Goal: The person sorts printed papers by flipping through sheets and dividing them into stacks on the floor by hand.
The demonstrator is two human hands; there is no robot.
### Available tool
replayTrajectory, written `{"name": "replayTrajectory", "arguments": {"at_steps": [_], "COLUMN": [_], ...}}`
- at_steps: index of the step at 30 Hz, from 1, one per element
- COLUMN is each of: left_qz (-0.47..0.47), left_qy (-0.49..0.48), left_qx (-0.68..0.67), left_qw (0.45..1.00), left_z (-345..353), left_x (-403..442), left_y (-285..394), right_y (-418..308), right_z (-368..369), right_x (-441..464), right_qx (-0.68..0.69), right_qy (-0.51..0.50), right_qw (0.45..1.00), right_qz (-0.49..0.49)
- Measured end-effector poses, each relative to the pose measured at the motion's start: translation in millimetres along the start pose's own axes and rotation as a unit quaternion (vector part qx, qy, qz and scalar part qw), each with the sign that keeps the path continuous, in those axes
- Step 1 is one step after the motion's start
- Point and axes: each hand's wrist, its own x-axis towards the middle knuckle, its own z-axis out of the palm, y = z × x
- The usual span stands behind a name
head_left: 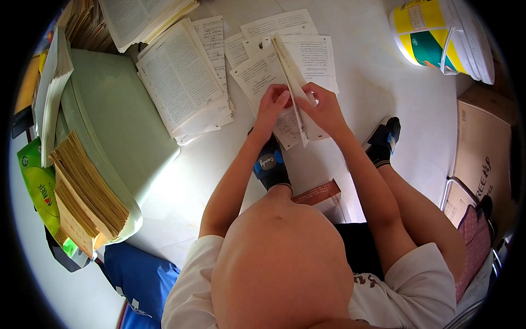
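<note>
My left hand [272, 107] and my right hand [322, 108] both grip a thin bundle of printed sheets [290, 68] above the floor. The bundle stands nearly edge-on to me, with my left fingers closed at its left face and my right fingers closed at its right. Beneath and behind it, loose printed papers [318, 57] lie spread and overlapping on the floor. A thicker pile of printed pages [183, 82] rests to their left, beside a pale green plastic box [118, 104].
More paper stacks [145, 19] and brown-edged booklets [90, 189] sit on and around the box. A white-yellow-green bucket [427, 38] and a cardboard carton [482, 159] stand at the right. My shod feet and a reddish-brown box [318, 193] are below my hands. A blue bag [137, 268] lies lower left.
</note>
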Motion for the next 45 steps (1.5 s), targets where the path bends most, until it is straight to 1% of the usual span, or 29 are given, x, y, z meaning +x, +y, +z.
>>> {"name": "replayTrajectory", "arguments": {"at_steps": [1, 3, 5, 10, 12, 13, 14, 16, 18, 19, 20, 21, 24, 26, 27, 29, 30, 31, 32, 36, 38, 39, 41, 42, 43, 44, 45], "left_qz": [0.000, 0.032, 0.034, 0.043, 0.019, 0.019, 0.023, 0.028, 0.061, 0.061, 0.062, 0.063, 0.079, 0.067, 0.057, 0.046, 0.026, 0.006, 0.007, 0.007, 0.004, 0.019, 0.035, 0.052, 0.070, 0.069, 0.057], "left_qy": [0.000, 0.000, 0.003, 0.021, 0.033, 0.033, 0.047, 0.062, 0.131, 0.131, 0.159, 0.187, 0.202, 0.213, 0.227, 0.240, 0.241, 0.242, 0.243, 0.275, 0.286, 0.295, 0.304, 0.268, 0.232, 0.231, 0.206], "left_qx": [0.000, 0.091, 0.094, 0.079, 0.023, 0.023, 0.041, 0.059, 0.131, 0.132, 0.125, 0.118, 0.133, 0.124, 0.123, 0.122, 0.151, 0.179, 0.179, 0.187, 0.186, 0.191, 0.196, 0.175, 0.154, 0.153, 0.127], "left_qw": [1.000, 0.995, 0.995, 0.996, 0.999, 0.999, 0.998, 0.996, 0.981, 0.981, 0.977, 0.973, 0.967, 0.967, 0.964, 0.962, 0.958, 0.953, 0.953, 0.943, 0.940, 0.936, 0.932, 0.946, 0.958, 0.958, 0.969], "left_z": [2.5, 6.3, 7.1, 5.0, 3.1, 3.2, 3.3, -0.6, -13.1, -16.4, -19.2, -23.4, -45.6, -51.1, -54.8, -58.8, -59.8, -60.2, -60.7, -59.0, -57.1, -57.1, -60.3, -60.8, -59.4, -52.9, -33.2], "left_x": [-0.7, -1.9, -2.4, -3.1, -5.6, -6.6, -7.8, -8.1, -7.7, -11.1, -17.4, -23.5, -39.1, -52.4, -57.2, -68.5, -75.2, -79.9, -82.0, -88.0, -90.1, -91.1, -92.3, -92.4, -92.4, -93.0, -93.7], "left_y": [1.4, 4.2, 7.5, 4.3, 5.4, 6.5, 7.5, 6.7, 2.8, 7.9, 15.9, 21.2, 21.6, 23.5, 19.9, 17.2, 17.2, 16.5, 13.2, 7.3, 13.8, 19.5, 28.3, 35.4, 42.0, 46.7, 65.4], "right_y": [-0.9, -3.0, -4.3, 4.4, 10.7, 16.5, 21.5, 31.7, 47.5, 59.7, 72.2, 84.6, 122.3, 144.2, 152.1, 167.0, 173.7, 180.5, 187.3, 207.0, 223.0, 212.7, 171.5, 165.6, 159.9, 154.0, 142.3], "right_z": [0.1, -0.4, -1.8, -0.4, 0.2, 0.4, -0.9, -11.5, -28.2, -38.9, -50.5, -63.2, -104.2, -128.1, -134.3, -143.0, -146.9, -150.1, -151.6, -149.8, -151.9, -151.8, -156.9, -163.2, -168.2, -173.6, -177.5], "right_x": [-0.2, -0.3, 0.0, 1.8, 3.1, 4.3, 5.8, 11.0, 18.4, 23.2, 27.1, 30.2, 33.0, 30.5, 28.2, 24.0, 22.1, 20.7, 20.3, 18.1, 18.5, 15.6, 9.5, 10.8, 11.9, 12.4, 13.4], "right_qx": [-0.005, -0.009, -0.024, -0.008, -0.008, 0.010, 0.027, 0.013, -0.002, -0.033, -0.064, -0.064, -0.095, -0.111, -0.110, -0.003, -0.003, -0.038, -0.074, -0.080, -0.108, -0.108, -0.193, -0.193, -0.173, -0.154, -0.128], "right_qy": [0.011, 0.022, 0.022, 0.038, 0.037, 0.046, 0.056, 0.067, 0.078, 0.100, 0.121, 0.122, 0.132, 0.130, 0.130, 0.144, 0.144, 0.152, 0.160, 0.188, 0.227, 0.227, 0.296, 0.296, 0.317, 0.337, 0.335], "right_qw": [1.000, 1.000, 0.999, 0.999, 0.999, 0.999, 0.998, 0.998, 0.997, 0.994, 0.991, 0.990, 0.986, 0.983, 0.983, 0.982, 0.982, 0.978, 0.974, 0.967, 0.955, 0.955, 0.923, 0.923, 0.925, 0.925, 0.932], "right_qz": [-0.010, -0.020, -0.005, -0.019, -0.016, -0.018, -0.020, -0.018, -0.015, -0.008, -0.001, -0.001, 0.021, 0.069, 0.069, 0.125, 0.125, 0.134, 0.143, 0.153, 0.155, 0.156, 0.150, 0.150, 0.116, 0.083, 0.054]}}
